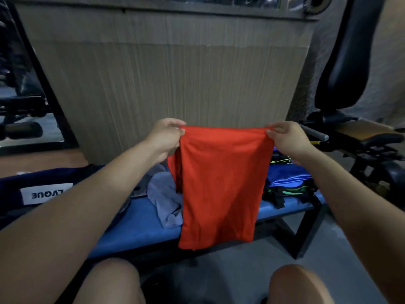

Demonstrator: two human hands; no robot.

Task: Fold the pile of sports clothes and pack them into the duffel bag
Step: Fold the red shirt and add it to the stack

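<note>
A red garment [221, 183] hangs in the air in front of me, folded lengthwise. My left hand [166, 137] pinches its top left corner and my right hand [287, 137] pinches its top right corner. Behind it, on the blue bench [140, 229], lies a crumpled grey-lilac garment [164, 200]. To the right sits a stack of clothes, blue on top [289, 176] and black with green trim below [285, 191]. The navy duffel bag [32, 185] with a white label stands at the bench's left end, partly hidden by my left forearm.
A tall cardboard sheet [171, 84] leans against the wall behind the bench. Black exercise machines stand at the right [350, 84] and far left [19, 110]. My bare knees [109, 281] show at the bottom, over grey floor.
</note>
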